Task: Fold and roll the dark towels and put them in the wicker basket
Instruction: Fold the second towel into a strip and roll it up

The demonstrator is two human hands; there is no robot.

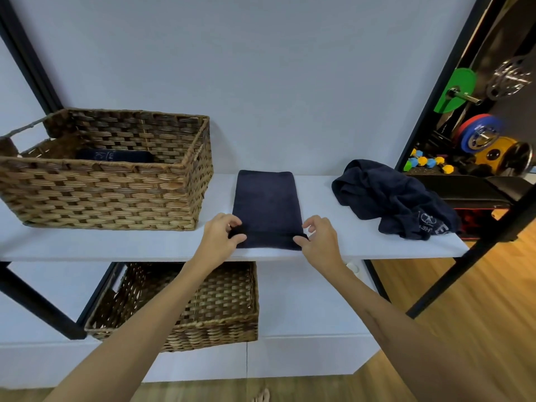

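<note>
A dark navy towel (266,201) lies folded into a long strip on the white shelf (324,245), its near end turned over into a small roll. My left hand (222,235) pinches the roll's left end. My right hand (320,237) pinches its right end. The wicker basket (110,195) stands on the shelf at the left, with one rolled dark towel (116,156) lying inside. A crumpled heap of dark towels (391,198) with a white logo sits at the shelf's right end.
A second wicker basket (203,311) stands on the lower shelf under my arms. Black frame posts (464,256) run along both sides. Weight plates and dumbbells (478,134) fill the far right. Wood floor lies below.
</note>
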